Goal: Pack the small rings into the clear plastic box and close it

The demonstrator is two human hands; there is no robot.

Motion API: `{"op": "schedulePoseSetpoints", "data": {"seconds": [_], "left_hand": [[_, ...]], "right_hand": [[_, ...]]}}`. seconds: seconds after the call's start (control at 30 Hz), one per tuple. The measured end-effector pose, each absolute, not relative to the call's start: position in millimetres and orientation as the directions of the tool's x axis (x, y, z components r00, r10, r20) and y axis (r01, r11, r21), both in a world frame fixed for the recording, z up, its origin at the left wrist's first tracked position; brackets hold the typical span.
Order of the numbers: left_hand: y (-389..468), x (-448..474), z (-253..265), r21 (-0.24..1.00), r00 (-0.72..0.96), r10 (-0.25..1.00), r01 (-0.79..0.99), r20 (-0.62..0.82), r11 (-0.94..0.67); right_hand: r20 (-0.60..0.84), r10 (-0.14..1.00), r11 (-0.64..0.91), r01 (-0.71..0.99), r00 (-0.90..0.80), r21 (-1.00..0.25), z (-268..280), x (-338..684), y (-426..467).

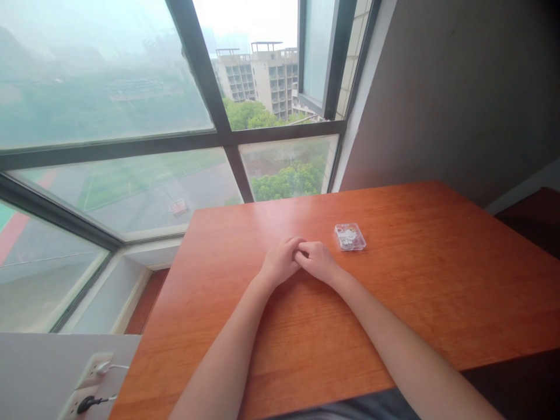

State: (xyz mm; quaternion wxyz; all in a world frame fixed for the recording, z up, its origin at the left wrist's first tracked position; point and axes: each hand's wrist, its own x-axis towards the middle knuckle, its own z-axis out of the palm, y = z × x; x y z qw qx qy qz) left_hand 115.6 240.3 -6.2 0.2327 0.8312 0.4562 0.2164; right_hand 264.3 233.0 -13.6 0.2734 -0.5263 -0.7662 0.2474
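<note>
My left hand (pixel 282 261) and my right hand (pixel 318 261) rest together on the wooden table, in the middle of the head view. Their curled fingers meet and overlap, with a small dark gap between the hands. Both are closed, and no object shows in either one. Just beyond and to the right of my right hand lies a small clear plastic box (pixel 350 237), apart from it. Small white, silvery and yellowish pieces show through its walls; their kind is too small to tell.
The reddish-brown table (pixel 420 262) stands against a dark-framed window (pixel 225 139) with an open pane (pixel 319 58) at the upper right. A grey wall (pixel 437 105) rises at right. Wall sockets (pixel 94 370) with a white and a black plug sit at lower left.
</note>
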Motion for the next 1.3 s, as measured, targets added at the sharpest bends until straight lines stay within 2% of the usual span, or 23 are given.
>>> {"op": "schedulePoseSetpoints", "data": {"seconds": [1.3], "left_hand": [[239.3,117.0,-5.3,0.579,0.474,0.869,0.672,0.143,-0.462]], "right_hand": [[0.159,0.932,0.343,0.652,-0.325,-0.676,-15.7,264.0,233.8]]}}
